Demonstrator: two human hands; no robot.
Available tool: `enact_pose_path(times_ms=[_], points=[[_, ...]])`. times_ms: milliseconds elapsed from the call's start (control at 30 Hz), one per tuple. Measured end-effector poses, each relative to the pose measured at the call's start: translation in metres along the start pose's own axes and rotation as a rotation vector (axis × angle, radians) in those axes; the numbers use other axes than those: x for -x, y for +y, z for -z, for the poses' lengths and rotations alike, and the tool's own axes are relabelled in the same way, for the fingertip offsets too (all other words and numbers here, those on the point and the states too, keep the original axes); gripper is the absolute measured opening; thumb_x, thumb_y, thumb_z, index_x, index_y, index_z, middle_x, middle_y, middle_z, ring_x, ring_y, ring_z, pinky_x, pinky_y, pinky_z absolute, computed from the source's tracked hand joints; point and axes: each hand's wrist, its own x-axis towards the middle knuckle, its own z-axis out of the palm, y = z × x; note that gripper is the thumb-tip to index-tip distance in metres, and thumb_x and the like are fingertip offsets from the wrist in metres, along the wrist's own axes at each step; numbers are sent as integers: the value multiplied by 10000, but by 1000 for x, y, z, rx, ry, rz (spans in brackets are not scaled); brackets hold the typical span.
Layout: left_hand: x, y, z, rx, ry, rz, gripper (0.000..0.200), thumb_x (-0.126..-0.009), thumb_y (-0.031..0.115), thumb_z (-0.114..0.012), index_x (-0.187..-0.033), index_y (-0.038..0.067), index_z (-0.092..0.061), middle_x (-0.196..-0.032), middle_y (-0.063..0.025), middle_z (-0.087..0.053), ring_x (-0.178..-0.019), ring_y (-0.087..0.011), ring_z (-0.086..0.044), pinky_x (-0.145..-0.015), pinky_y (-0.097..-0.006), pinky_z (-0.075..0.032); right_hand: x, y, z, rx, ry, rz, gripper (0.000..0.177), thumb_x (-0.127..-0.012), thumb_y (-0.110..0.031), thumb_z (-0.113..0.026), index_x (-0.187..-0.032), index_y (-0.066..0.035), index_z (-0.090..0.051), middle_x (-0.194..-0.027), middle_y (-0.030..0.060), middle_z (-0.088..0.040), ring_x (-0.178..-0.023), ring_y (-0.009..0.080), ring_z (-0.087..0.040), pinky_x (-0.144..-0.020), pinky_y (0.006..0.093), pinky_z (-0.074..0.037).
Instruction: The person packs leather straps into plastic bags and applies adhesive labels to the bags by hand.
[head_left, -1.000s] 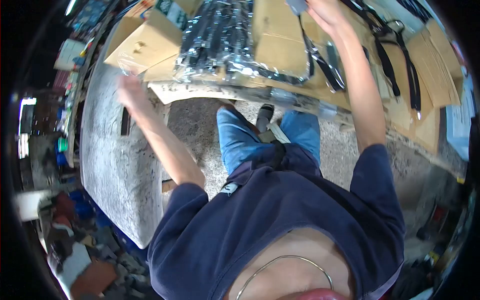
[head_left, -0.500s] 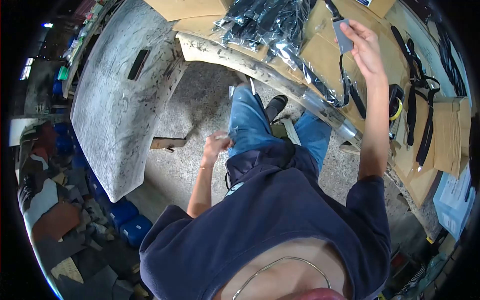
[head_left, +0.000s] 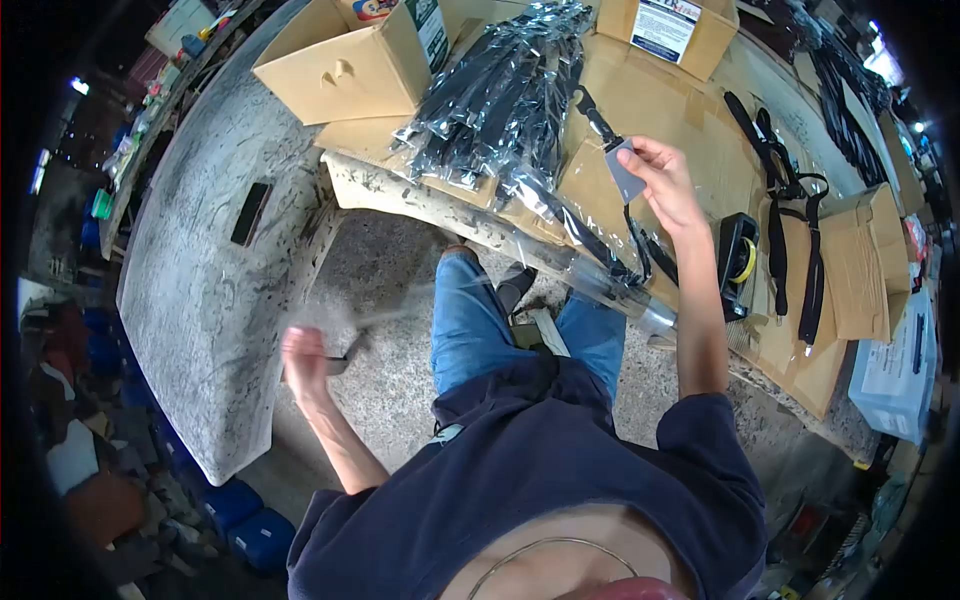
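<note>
My right hand is closed on a grey card fixed to a black strap with a clip, held above the cardboard-covered table. The strap hangs below the card toward the table's edge. Out to the left, beside the grey table, my left hand is smeared by motion; a blurred, clear streak lies near it, and what its fingers hold, if anything, cannot be made out. A pile of black straps in clear plastic lies left of my right hand.
An open cardboard box stands behind the pile, another at the back. Right of my right arm are a tape dispenser, black straps and a blue-clear bin. A dark phone-like object lies on the left table.
My left hand has swung out left from beside my knee. My right hand, still holding the card, appears lower and further left. The view has shifted, showing more of the boxes.
</note>
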Motion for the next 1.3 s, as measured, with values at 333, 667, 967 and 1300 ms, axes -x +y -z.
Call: enact_pose_path(times_ms=[333,667,967,1300], points=[[-28,-86,-154,330,-141,290,264,-923,47,-519,-1173,-17,-463,-904,-92,-600,-812,-171,-579,-736,-277,-479,17,10,-19,-28,-52,-63,226,-842,-117,-690,-1015,18,-637,-878,22,-642,-773,68,-576,-695,203,-451],[-19,-134,-256,1,-198,236,134,-900,100,-607,-943,-25,-629,-777,-68,-640,-674,-145,-612,-659,-269,-531,39,37,-53,46,-196,-32,211,-834,-92,-694,-995,34,-640,-878,15,-651,-768,54,-577,-692,195,-456],[-7,-134,-278,-1,-255,236,251,-989,216,-465,-922,-5,-563,-692,-38,-539,-536,-110,-460,-548,-259,-416,42,58,-58,-112,-150,-156,279,-857,-108,-674,-1067,46,-574,-889,45,-649,-775,71,-581,-701,217,-469],[25,-136,-302,-178,-379,253,266,-830,-26,-645,-1067,-103,-550,-902,-177,-666,-767,-219,-666,-718,-317,-550,33,52,-50,-312,-129,-163,304,-899,-48,-575,-1162,24,-441,-957,185,-667,-830,183,-657,-746,300,-539]])
